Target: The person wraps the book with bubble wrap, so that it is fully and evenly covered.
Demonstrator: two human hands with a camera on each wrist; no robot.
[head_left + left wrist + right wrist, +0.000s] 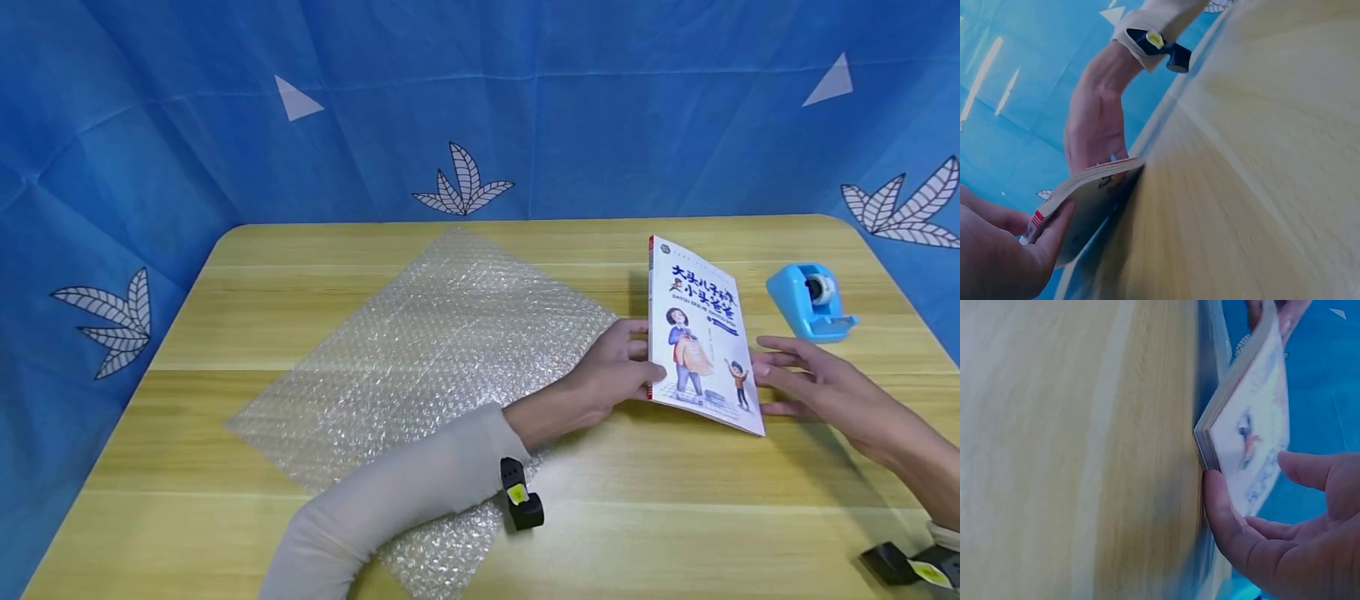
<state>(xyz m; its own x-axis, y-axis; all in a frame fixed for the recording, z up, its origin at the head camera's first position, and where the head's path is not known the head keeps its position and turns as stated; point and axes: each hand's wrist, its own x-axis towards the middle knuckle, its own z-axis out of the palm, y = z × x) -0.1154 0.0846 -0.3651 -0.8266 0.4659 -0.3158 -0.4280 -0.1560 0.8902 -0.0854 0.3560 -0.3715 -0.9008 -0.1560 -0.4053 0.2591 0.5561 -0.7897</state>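
Observation:
A thin white paperback book [697,350] with a red spine end and cartoon figures on its cover is held tilted over the table's right half. My left hand [618,367] grips it by the spine, thumb on the front cover and fingers behind. In the left wrist view the left hand [1004,250] pinches the book's corner, and the pages [1085,178] bow slightly. My right hand [825,387] is at the opposite edge, fingers loosely spread. The right wrist view shows the right hand's [1297,531] fingertips right at the book's edge, its thumb apart from the forefinger.
A sheet of bubble wrap [435,350] lies flat and diagonal on the wooden table [600,533], partly under the left forearm. Behind the right hand stands a blue tape dispenser [806,304] with a roll in it. A blue patterned cloth [600,125] hangs beyond the table.

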